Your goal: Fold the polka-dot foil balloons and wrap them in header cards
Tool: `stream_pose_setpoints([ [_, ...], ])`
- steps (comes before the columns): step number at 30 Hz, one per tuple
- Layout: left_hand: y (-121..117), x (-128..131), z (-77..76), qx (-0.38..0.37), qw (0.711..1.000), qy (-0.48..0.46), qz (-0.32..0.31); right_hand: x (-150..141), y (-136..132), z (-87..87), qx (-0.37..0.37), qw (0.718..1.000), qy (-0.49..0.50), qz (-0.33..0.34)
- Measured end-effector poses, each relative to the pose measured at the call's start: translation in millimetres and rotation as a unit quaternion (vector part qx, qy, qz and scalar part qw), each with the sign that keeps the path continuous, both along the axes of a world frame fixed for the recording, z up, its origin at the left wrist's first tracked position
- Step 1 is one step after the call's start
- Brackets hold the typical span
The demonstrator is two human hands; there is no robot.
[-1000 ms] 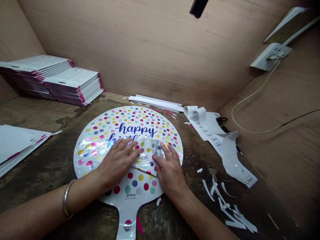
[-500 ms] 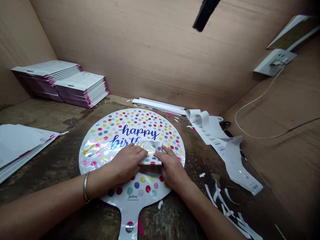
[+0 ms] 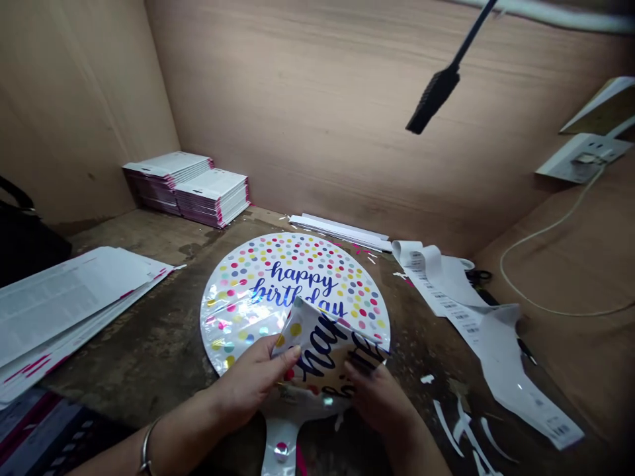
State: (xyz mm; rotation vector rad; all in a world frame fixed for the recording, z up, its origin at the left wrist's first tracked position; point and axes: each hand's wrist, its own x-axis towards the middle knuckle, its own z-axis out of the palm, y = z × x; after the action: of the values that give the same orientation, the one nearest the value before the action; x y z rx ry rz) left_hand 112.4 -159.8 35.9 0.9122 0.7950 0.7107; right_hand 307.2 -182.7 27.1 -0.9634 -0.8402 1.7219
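A folded foil balloon [image 3: 320, 354] with dots and dark blue lettering is held tilted up between both hands. My left hand [image 3: 253, 377] pinches its left side, with the thumb on top. On its right side my right hand [image 3: 380, 396] grips it, fingers partly smeared by motion. Beneath lies a flat round foil balloon [image 3: 302, 254], white with coloured dots and "happy birthday" in blue. Its tail points towards me. The folded balloon and my hands cover its lower part.
White and pink card packs [image 3: 213, 185] are stacked at the back left. More flat cards [image 3: 89, 291] lie at left. A curling barcode label strip [image 3: 476, 330], scissors [image 3: 479, 276] and paper scraps [image 3: 461, 423] are on the right. A black cable end [image 3: 434, 99] hangs above.
The folded balloon was pressed against the flat balloon; now it is lifted and tilted, with lettering showing. Both hands have moved towards me. The view has shifted, showing more of the left side.
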Motion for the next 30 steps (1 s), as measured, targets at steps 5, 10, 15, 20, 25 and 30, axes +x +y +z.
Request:
stream_pose_setpoints([
  [5,23,-13,6.4,0.109,0.988,0.074,0.081,-20,-3,6.9,-0.033,0.995,-0.039,-0.09],
  [10,45,-16,10.1,0.143,0.971,0.102,0.165,-20,-9,0.3,-0.047,0.994,-0.062,-0.078],
  [15,25,-23,3.8,0.057,0.979,0.113,0.157,-14,-12,-5.0,-0.062,0.989,-0.088,-0.1],
  [20,-5,-31,-7.2,0.028,0.998,0.056,0.031,-17,-12,5.3,-0.085,0.987,-0.092,-0.099],
  [25,-11,-22,-16.6,0.034,0.993,0.068,0.093,-24,-1,14.0,-0.163,0.982,0.009,-0.1],
  [30,1,-47,-11.5,0.129,0.964,0.198,0.12,-27,6,9.3,-0.223,0.972,0.004,-0.08],
])
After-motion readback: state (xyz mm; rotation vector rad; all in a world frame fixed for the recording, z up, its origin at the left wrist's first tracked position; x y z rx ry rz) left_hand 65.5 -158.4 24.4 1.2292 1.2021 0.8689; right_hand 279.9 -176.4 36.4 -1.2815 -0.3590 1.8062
